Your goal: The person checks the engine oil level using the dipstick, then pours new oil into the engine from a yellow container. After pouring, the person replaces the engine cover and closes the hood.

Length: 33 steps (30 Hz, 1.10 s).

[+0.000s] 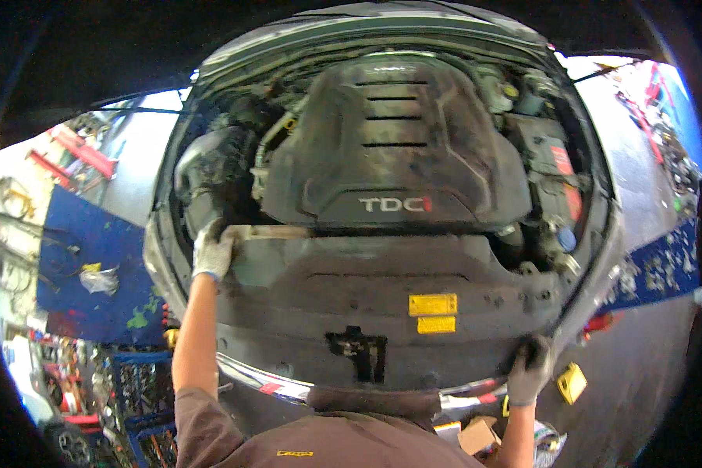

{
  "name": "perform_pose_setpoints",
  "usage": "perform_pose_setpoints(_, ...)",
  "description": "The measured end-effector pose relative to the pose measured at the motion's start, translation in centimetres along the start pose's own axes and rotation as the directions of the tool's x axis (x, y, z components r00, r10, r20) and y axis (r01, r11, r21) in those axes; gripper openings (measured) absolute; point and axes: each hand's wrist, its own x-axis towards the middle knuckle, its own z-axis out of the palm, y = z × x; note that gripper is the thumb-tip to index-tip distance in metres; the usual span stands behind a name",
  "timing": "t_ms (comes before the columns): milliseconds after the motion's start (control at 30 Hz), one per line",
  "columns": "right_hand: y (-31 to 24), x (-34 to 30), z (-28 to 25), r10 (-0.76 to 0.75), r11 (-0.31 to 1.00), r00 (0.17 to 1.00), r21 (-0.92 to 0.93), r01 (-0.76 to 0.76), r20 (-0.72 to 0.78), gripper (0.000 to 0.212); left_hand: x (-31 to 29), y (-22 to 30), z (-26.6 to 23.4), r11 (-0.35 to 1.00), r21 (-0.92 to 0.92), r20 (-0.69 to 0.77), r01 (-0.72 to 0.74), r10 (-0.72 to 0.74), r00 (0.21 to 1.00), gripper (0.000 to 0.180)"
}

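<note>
I stand over an open engine bay. My left hand (pixel 213 251), in a pale work glove, is closed on the back left edge of a wide black plastic front cover panel (pixel 351 269). At the panel's front right corner, my right hand (pixel 530 370) has its gloved fingers curled over the edge; its fingertips are blurred. Two yellow labels (pixel 434 304) sit on the panel, and a dark latch opening (pixel 357 351) cuts through its front. Behind it lies the dark engine cover (pixel 398 168), with slots along its top.
A battery (pixel 542 152) and a blue cap (pixel 566 239) sit right of the engine. Blue lift platforms (pixel 93 273) flank the car. A tool drawer (pixel 144 390) stands lower left. A yellow container (pixel 572 383) and a cardboard box (pixel 478 437) lie lower right.
</note>
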Motion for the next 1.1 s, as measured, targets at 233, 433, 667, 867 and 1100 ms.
perform_pose_setpoints(233, 2.6, -0.8, 0.9, -0.095, 0.993, 0.995, -0.060, 0.097, 0.042, 0.025, 0.3, -0.3, 1.8, 0.938, -0.081, 0.054, 0.337, -0.333, 0.941, 0.043)
perform_pose_setpoints(433, 2.3, -0.1, -0.2, -0.151, 0.987, 0.983, -0.035, 0.155, 0.106, 0.029, -0.1, -2.3, 1.6, 0.951, -0.070, -0.037, 0.300, -0.303, 0.952, 0.038)
perform_pose_setpoints(667, 1.5, 0.3, 0.4, -0.145, 0.988, 0.986, -0.045, 0.149, 0.083, 0.047, 1.7, -7.2, 1.5, 0.940, -0.219, 0.039, 0.262, -0.260, 0.965, 0.033)
perform_pose_setpoints(867, 2.0, 7.3, -1.9, -0.076, 0.990, 0.997, 0.117, 0.078, -0.025, 0.043, 1.2, -5.8, 2.1, 0.925, -0.287, 0.035, 0.249, -0.250, 0.968, 0.034)
perform_pose_setpoints(1100, 6.0, 23.6, -0.9, -0.270, 0.926, 0.922, -0.188, 0.328, 0.278, 0.064, 0.7, -2.8, 1.7, 0.934, -0.258, 0.011, 0.248, -0.254, 0.967, 0.042)
